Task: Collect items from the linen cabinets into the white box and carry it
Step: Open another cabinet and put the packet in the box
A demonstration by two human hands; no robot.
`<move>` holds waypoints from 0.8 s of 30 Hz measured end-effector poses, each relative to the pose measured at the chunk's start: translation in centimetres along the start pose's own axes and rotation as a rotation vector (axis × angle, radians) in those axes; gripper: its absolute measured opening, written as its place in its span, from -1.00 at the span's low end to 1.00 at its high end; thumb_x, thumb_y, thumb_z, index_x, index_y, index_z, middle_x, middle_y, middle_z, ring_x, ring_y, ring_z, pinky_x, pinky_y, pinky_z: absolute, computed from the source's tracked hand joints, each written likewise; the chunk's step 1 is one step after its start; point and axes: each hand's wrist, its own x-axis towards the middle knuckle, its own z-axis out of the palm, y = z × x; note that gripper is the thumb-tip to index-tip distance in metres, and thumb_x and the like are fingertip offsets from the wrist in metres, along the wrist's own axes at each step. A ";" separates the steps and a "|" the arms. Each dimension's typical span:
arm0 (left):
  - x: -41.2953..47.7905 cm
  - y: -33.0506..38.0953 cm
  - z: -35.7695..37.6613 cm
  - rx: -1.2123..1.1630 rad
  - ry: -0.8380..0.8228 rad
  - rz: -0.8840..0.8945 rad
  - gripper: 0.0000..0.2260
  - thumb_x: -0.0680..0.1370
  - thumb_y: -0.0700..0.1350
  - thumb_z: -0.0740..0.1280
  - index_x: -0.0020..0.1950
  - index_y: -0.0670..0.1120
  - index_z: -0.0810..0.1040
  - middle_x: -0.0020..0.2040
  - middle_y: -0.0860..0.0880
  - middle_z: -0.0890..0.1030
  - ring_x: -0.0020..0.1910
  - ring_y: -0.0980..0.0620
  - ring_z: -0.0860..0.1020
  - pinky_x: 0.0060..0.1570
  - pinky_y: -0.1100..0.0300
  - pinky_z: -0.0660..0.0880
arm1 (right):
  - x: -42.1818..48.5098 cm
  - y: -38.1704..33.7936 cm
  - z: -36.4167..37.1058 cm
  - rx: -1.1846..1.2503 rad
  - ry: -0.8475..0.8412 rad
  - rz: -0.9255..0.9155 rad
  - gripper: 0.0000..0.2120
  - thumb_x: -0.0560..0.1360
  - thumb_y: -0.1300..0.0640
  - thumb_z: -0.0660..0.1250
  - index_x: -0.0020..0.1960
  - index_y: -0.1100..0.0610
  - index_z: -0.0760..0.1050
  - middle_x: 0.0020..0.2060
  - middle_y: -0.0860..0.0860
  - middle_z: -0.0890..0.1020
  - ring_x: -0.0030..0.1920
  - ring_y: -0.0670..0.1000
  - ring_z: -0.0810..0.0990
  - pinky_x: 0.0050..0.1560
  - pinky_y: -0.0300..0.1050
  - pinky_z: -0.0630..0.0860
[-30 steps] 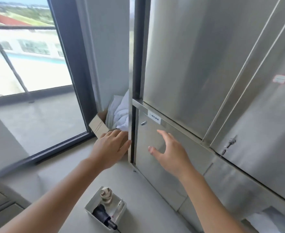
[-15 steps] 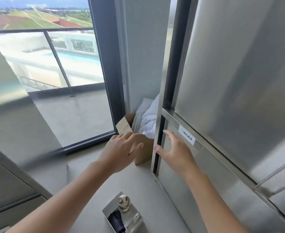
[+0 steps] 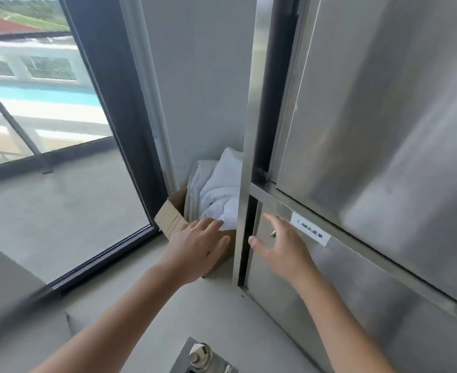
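Both hands sit a little farther forward than half a second ago, and the view has tipped up, so only the top of the white box [image 3: 182, 358] shows at the bottom edge. Pale grey floor [image 3: 130, 313] runs to a tall window [image 3: 33, 103] in a dark frame [image 3: 119, 117], with a pool and a balcony outside. A plain light wall [image 3: 203, 76] fills the corner between the window and the stainless steel cabinet [image 3: 249, 130] on the right.

An open cardboard box [image 3: 172, 218] stands in that corner against the cabinet's side, stuffed with crumpled white linen [image 3: 219, 195]. The white box holds a small pale capped item [image 3: 201, 353]; the rest of its contents are cut off.

On the cabinet, the upper door [image 3: 370, 117] is closed. The lower door [image 3: 316, 297] has a dark gap along its left edge, a white label [image 3: 310, 229] on the rail above it, and a small lock [image 3: 273, 233].

The left hand [image 3: 197, 249] hovers flat over the cardboard box, fingers extended and holding nothing, its tips just at the linen; I cannot tell if they touch. The right hand [image 3: 278, 249] is spread in front of the lower door, empty, thumb near the gap and the lock showing between thumb and fingers. The white box lies on the floor between the two forearms, well behind both hands.
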 end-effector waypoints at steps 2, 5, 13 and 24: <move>1.5 -1.9 0.4 -0.002 -0.042 0.095 -0.49 0.61 0.27 -0.11 0.32 0.04 0.42 0.25 0.09 0.53 0.17 0.01 0.54 0.13 0.05 0.48 | -0.6 -0.2 1.3 0.004 0.059 0.106 -0.33 0.53 -0.21 0.36 0.54 0.00 0.30 0.38 -0.10 0.47 0.40 -0.03 0.42 0.30 -0.17 0.36; 3.9 -4.1 0.8 0.026 -0.101 0.236 -0.49 0.61 0.27 -0.12 0.34 0.06 0.41 0.26 0.09 0.52 0.16 -0.01 0.55 0.12 0.07 0.46 | -1.6 -1.0 2.6 0.012 0.161 0.241 -0.35 0.53 -0.24 0.35 0.53 -0.04 0.30 0.44 -0.12 0.43 0.44 -0.06 0.39 0.29 -0.19 0.33; 6.4 -1.2 2.2 -0.118 -0.190 0.548 -0.52 0.64 0.23 0.02 0.43 0.00 0.39 0.35 0.05 0.50 0.26 -0.05 0.52 0.23 0.02 0.41 | -7.7 -2.5 2.2 -0.017 0.397 0.544 -0.32 0.53 -0.26 0.35 0.56 -0.07 0.25 0.52 -0.12 0.37 0.49 -0.04 0.35 0.35 -0.17 0.30; 6.8 -8.8 2.1 -0.101 -0.207 0.379 -0.50 0.60 0.24 -0.05 0.33 0.01 0.45 0.22 0.06 0.56 0.14 -0.06 0.55 0.08 0.05 0.43 | -1.1 -3.7 6.6 -0.026 0.280 0.465 -0.34 0.54 -0.24 0.34 0.55 -0.04 0.27 0.49 -0.11 0.40 0.48 -0.02 0.36 0.38 -0.10 0.33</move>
